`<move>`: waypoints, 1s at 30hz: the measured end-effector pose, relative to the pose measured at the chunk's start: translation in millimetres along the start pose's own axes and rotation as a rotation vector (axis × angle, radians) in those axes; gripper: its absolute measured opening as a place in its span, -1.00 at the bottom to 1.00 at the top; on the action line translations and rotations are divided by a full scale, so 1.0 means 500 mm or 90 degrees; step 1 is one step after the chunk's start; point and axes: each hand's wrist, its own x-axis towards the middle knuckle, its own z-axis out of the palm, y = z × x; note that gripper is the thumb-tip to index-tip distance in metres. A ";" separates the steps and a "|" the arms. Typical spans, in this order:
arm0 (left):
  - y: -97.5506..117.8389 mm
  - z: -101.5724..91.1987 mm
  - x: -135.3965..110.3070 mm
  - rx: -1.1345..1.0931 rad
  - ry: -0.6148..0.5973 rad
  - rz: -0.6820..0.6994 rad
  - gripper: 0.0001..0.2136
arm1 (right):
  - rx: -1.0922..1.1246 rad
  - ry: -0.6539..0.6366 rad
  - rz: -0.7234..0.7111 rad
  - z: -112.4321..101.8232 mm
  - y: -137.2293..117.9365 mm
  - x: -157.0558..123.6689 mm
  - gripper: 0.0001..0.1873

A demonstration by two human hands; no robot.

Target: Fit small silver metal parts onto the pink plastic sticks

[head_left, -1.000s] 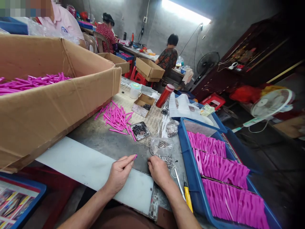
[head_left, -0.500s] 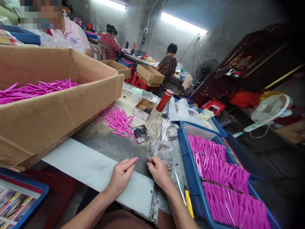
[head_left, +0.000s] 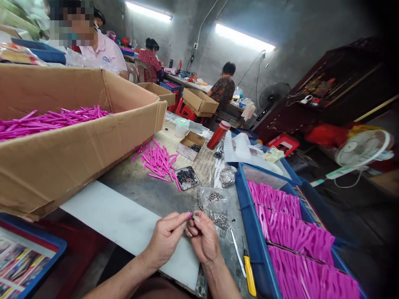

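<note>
My left hand (head_left: pixel 168 237) pinches a small magenta plastic piece (head_left: pixel 189 215), of which only the tip shows past the fingers. Right up against that tip, my right hand (head_left: pixel 205 237) is closed with thumb and fingertips together; what it holds is too small to make out. Both hands are above the front edge of the pale board (head_left: pixel 124 218). Beyond them lie a clear bag of small metal parts (head_left: pixel 215 197), a square dish of black parts (head_left: pixel 187 177) and a loose pile of magenta sticks (head_left: pixel 158 160).
At left stands a large cardboard box (head_left: pixel 77 145) holding many magenta sticks. On the right, a blue crate (head_left: pixel 249 224) contains rows of magenta pieces. A yellow-handled screwdriver (head_left: pixel 249 274), white tweezers (head_left: pixel 238 253) and a red bottle (head_left: pixel 218 135) are on the table. Several people sit farther back.
My right hand has moved in and turned, so its fingertips now meet the magenta piece in my left hand. My left hand has shifted slightly right; the whole view has shifted a little.
</note>
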 end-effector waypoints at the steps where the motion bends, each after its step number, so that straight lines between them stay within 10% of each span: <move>1: 0.000 0.001 0.000 0.000 -0.002 0.000 -0.74 | 0.008 0.000 0.002 0.000 0.001 0.000 -0.90; 30: -0.007 0.000 0.001 0.033 0.038 -0.003 -0.75 | -0.166 0.098 -0.131 -0.016 0.042 0.019 -0.81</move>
